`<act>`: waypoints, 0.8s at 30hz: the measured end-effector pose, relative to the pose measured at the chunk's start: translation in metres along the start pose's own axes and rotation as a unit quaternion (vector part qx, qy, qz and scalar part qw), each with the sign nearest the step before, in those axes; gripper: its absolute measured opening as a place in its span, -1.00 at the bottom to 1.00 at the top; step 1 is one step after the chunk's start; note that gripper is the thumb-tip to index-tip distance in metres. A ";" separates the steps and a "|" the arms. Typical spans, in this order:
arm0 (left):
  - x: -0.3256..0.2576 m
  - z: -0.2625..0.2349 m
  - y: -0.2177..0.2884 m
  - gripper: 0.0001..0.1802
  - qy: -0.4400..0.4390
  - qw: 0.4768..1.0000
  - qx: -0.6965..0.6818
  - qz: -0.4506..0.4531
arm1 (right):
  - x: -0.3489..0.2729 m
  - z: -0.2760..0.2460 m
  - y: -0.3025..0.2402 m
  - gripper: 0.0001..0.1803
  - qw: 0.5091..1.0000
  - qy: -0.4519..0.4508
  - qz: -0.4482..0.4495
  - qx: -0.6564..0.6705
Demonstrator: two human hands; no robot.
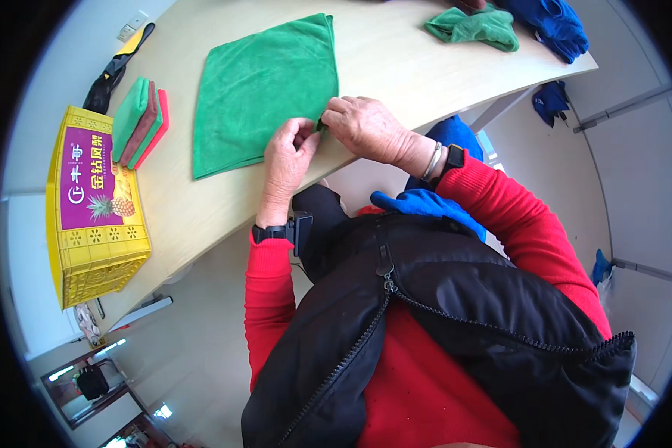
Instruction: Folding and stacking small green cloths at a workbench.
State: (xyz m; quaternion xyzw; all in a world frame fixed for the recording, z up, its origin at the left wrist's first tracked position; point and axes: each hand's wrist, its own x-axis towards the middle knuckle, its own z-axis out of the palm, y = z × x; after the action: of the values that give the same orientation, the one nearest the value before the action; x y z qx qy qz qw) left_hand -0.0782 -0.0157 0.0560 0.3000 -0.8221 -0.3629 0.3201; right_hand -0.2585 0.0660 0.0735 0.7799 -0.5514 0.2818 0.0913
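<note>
A green cloth [265, 89] lies folded in a flat, roughly square shape on the pale table, its layered edges showing along the near side. At its near right corner, my left hand [291, 153] pinches the cloth with thumb and fingers. Right beside it, my right hand [367, 128] is closed on the same corner, palm down. A small dark green bit of cloth shows between the fingertips of both hands. The rest of that corner is hidden by my fingers.
Left on the table [175, 216] stand a yellow crate [101, 280] with a purple label and folded green, brown and red cloths [138, 123]. A crumpled green cloth [474, 30] and a blue cloth [549, 26] lie far right. Another blue cloth [437, 207] rests by my lap.
</note>
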 end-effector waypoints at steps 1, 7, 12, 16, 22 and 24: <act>0.000 0.000 0.002 -0.89 -0.001 1.000 0.005 -0.001 | 0.000 -0.001 -0.002 -0.89 1.000 -0.003 -0.002 0.013; -0.001 0.006 -0.004 -0.87 0.061 0.992 0.061 0.087 | 0.002 0.001 -0.011 -0.90 0.998 0.005 0.022 0.053; 0.007 -0.021 0.011 -0.91 0.139 0.956 0.202 0.163 | 0.011 0.001 -0.006 -0.86 0.992 0.046 0.061 0.097; 0.007 -0.028 0.024 -0.96 0.108 0.937 0.271 0.190 | 0.023 -0.003 -0.014 -0.83 0.983 0.084 0.082 0.143; 0.004 -0.020 0.029 -0.95 0.092 0.939 0.265 0.199 | 0.017 0.013 -0.014 -0.76 0.964 0.119 0.102 0.215; 0.000 -0.023 0.032 -0.96 0.073 0.943 0.263 0.190 | 0.019 0.013 -0.020 -0.71 0.956 0.122 0.116 0.242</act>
State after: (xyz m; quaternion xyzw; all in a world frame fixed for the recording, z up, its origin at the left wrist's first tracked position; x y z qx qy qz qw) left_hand -0.0695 -0.0069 0.0928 0.2373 -0.9042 -0.0435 0.3525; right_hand -0.2315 0.0522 0.0769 0.6690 -0.5380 0.5084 -0.0670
